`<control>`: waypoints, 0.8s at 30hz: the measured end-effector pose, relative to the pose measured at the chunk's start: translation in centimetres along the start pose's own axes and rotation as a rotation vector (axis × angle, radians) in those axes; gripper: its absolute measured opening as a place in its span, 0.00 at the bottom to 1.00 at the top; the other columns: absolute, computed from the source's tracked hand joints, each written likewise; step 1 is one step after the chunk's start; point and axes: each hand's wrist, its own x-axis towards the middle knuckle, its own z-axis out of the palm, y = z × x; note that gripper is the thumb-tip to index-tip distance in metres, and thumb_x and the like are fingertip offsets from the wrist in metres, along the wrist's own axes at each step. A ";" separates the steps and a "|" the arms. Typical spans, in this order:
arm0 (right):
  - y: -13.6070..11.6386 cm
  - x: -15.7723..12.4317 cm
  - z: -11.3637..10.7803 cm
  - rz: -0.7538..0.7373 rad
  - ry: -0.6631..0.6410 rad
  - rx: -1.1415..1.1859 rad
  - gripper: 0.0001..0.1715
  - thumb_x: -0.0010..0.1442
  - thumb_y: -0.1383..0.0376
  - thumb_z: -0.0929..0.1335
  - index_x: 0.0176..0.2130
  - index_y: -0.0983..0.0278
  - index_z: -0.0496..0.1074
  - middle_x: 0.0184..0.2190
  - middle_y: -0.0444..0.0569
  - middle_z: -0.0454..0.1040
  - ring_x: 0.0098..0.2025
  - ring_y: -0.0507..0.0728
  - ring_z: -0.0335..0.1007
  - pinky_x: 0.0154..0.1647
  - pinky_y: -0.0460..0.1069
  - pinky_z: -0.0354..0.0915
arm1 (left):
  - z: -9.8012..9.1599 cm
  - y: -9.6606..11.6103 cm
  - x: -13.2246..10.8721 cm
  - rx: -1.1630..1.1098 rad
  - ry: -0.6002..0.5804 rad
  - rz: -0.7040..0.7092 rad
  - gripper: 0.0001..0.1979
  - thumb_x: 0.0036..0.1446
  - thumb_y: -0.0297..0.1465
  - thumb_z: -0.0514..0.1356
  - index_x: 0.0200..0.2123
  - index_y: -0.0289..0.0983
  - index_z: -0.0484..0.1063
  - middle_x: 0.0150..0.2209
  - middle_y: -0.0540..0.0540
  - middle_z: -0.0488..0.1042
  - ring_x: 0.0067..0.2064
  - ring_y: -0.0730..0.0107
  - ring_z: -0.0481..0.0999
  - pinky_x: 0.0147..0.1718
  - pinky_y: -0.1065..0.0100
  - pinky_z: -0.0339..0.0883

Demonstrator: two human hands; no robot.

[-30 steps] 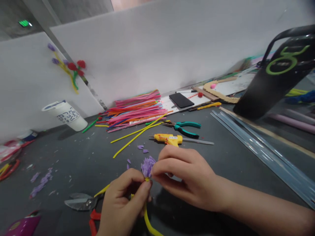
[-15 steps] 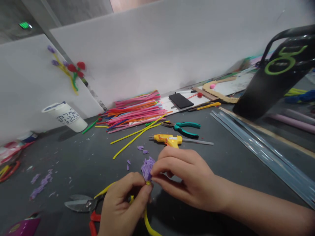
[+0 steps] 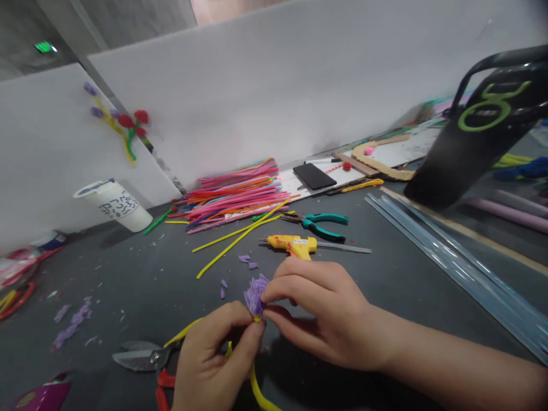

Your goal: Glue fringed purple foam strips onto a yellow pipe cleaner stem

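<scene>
A small flower [image 3: 255,292] of pointed purple petals, yellow at its base, is between my two hands. My left hand [image 3: 218,351] pinches it at the yellow base, where a yellow pipe-cleaner stem [image 3: 258,388] runs down below the fingers. With thumb and fingertips my right hand [image 3: 323,314] grips the purple petals from the right side. Loose purple petals [image 3: 244,258] lie just beyond the flower. Beside my left hand are shears [image 3: 143,357] with red handles, partly hidden by it. A yellow glue gun [image 3: 293,244] rests behind my right hand.
Teal-handled pliers [image 3: 321,224] and a bundle of coloured pipe cleaners [image 3: 240,194] lie farther back, near a black phone [image 3: 315,176]. A white cup [image 3: 115,205] stands left. Clear glue sticks [image 3: 449,268] and a large black bottle [image 3: 475,131] are on the right. More purple pieces [image 3: 75,324] lie left.
Both hands keep their hold on the flower. The right fingertips have shifted very slightly on the petals, and the petals look a little more spread.
</scene>
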 end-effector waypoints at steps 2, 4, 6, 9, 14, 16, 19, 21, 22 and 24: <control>0.0 0.1 0.0 0.009 -0.003 0.003 0.03 0.60 0.72 0.65 0.37 0.68 0.69 0.29 0.48 0.71 0.28 0.50 0.63 0.30 0.44 0.62 | -0.1 -0.1 0.1 0.036 -0.009 0.065 0.06 0.50 0.26 0.60 0.22 0.39 0.73 0.18 0.55 0.70 0.17 0.79 0.62 0.20 0.76 0.61; -0.1 0.1 0.0 0.013 -0.002 0.002 0.03 0.60 0.72 0.65 0.37 0.67 0.69 0.29 0.48 0.72 0.29 0.51 0.63 0.30 0.44 0.63 | -0.4 -0.2 0.2 0.096 -0.037 0.123 0.06 0.50 0.26 0.60 0.23 0.39 0.73 0.19 0.55 0.71 0.19 0.78 0.67 0.22 0.77 0.63; -0.1 0.1 0.0 0.006 -0.004 -0.005 0.03 0.60 0.71 0.65 0.36 0.67 0.69 0.30 0.49 0.72 0.29 0.51 0.63 0.30 0.44 0.63 | -0.6 -0.4 0.4 0.172 -0.072 0.171 0.06 0.51 0.25 0.60 0.24 0.39 0.73 0.20 0.54 0.72 0.22 0.75 0.70 0.22 0.77 0.64; -0.1 0.1 0.0 -0.003 -0.016 -0.025 0.04 0.61 0.71 0.64 0.36 0.67 0.69 0.30 0.49 0.71 0.29 0.51 0.64 0.31 0.44 0.63 | -1.0 -0.4 0.5 0.262 -0.112 0.241 0.06 0.53 0.25 0.59 0.25 0.38 0.72 0.20 0.54 0.72 0.24 0.73 0.74 0.23 0.77 0.66; -0.1 0.0 0.1 -0.009 -0.039 -0.047 0.05 0.61 0.71 0.63 0.36 0.67 0.69 0.30 0.49 0.72 0.29 0.51 0.65 0.31 0.44 0.63 | -1.2 -0.2 0.6 0.320 -0.131 0.305 0.06 0.54 0.24 0.58 0.26 0.37 0.72 0.21 0.52 0.73 0.26 0.71 0.76 0.24 0.77 0.67; -0.1 -0.1 0.1 -0.008 -0.036 -0.054 0.05 0.61 0.71 0.63 0.36 0.67 0.69 0.30 0.50 0.72 0.29 0.51 0.65 0.31 0.44 0.63 | -1.2 -0.2 0.6 0.333 -0.131 0.318 0.06 0.54 0.24 0.58 0.27 0.38 0.72 0.21 0.53 0.72 0.26 0.71 0.76 0.24 0.77 0.67; -0.1 -0.1 0.1 -0.016 -0.025 -0.059 0.06 0.61 0.71 0.63 0.36 0.67 0.69 0.30 0.50 0.72 0.29 0.51 0.65 0.30 0.44 0.63 | -1.1 -0.3 0.5 0.335 -0.124 0.325 0.06 0.53 0.23 0.58 0.28 0.38 0.72 0.21 0.54 0.73 0.26 0.73 0.76 0.25 0.78 0.67; -0.1 -0.1 0.2 -0.032 -0.018 -0.064 0.06 0.61 0.71 0.63 0.36 0.68 0.69 0.29 0.50 0.72 0.28 0.51 0.64 0.29 0.44 0.63 | -1.1 -0.2 0.5 0.337 -0.129 0.324 0.06 0.53 0.23 0.59 0.27 0.38 0.72 0.22 0.54 0.72 0.26 0.73 0.76 0.25 0.78 0.67; -0.1 -0.1 0.2 -0.041 -0.016 -0.069 0.06 0.61 0.71 0.63 0.36 0.68 0.69 0.29 0.50 0.72 0.28 0.51 0.64 0.29 0.45 0.63 | -1.1 -0.2 0.6 0.340 -0.132 0.322 0.06 0.53 0.23 0.59 0.27 0.38 0.71 0.21 0.54 0.72 0.26 0.73 0.76 0.25 0.78 0.67; 0.0 -0.2 0.3 -0.054 -0.014 -0.080 0.05 0.61 0.71 0.63 0.36 0.68 0.69 0.29 0.50 0.72 0.28 0.51 0.64 0.29 0.45 0.63 | -1.1 -0.1 0.7 0.348 -0.124 0.324 0.06 0.54 0.24 0.58 0.26 0.38 0.71 0.21 0.54 0.71 0.25 0.73 0.76 0.25 0.77 0.67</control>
